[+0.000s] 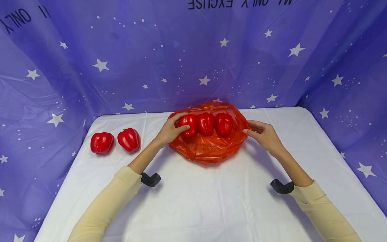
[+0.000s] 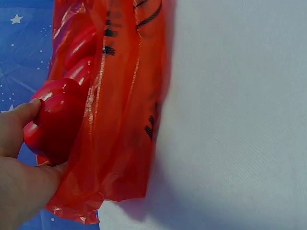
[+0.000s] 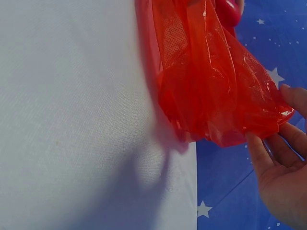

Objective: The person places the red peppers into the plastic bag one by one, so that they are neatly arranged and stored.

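A red plastic bag (image 1: 208,151) lies spread near the table's far edge, its mouth open upward. Three red bell peppers sit in a row in it: a left one (image 1: 191,127), a middle one (image 1: 206,124) and a right one (image 1: 224,124). My left hand (image 1: 170,132) grips the left pepper at the bag's left side, thumb on top, as the left wrist view also shows on the pepper (image 2: 57,120). At the opposite side my right hand (image 1: 266,136) pinches the bag's rim between thumb and fingers; in the right wrist view the bag (image 3: 216,91) hangs in folds from that grip.
Two more red bell peppers, one (image 1: 102,143) at the table's left edge and another (image 1: 129,140) beside it, lie left of the bag. A white cloth covers the table (image 1: 211,201). Behind and at both sides hangs a purple-blue curtain (image 1: 169,60) with white stars.
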`<state>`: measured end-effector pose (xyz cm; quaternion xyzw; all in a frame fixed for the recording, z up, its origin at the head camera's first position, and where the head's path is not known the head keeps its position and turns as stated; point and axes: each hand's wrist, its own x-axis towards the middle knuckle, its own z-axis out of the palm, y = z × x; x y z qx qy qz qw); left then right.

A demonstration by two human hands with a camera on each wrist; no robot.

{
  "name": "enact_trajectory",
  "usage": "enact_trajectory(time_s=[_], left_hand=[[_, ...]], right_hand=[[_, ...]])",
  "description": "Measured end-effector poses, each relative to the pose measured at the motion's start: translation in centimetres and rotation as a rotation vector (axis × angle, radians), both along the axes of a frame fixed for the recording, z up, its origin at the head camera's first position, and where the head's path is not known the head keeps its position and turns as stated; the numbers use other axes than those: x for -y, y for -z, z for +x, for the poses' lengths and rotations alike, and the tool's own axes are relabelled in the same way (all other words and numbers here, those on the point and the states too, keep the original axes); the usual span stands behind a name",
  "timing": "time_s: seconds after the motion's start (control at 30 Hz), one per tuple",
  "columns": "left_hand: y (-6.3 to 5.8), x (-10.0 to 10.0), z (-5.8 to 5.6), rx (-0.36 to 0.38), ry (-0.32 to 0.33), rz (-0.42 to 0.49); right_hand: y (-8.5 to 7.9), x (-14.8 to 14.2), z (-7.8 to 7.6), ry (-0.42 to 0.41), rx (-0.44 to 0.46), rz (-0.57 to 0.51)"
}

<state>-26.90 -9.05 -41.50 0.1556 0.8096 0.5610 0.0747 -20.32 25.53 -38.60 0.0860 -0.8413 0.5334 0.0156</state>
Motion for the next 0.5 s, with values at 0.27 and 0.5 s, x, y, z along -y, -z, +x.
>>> enact_trajectory(time_s=[0.27,0.5], left_hand=[[1.0,0.0,-0.7,-0.061,-0.025,-0.074],[1.9,-0.2,-1.2,-0.084,-0.061,-0.16]], right_hand=[[0.4,-0.1,-0.3,-0.003,-0.008,-0.006],[0.1,0.2,-0.1,0.0,-0.003,-0.017]])
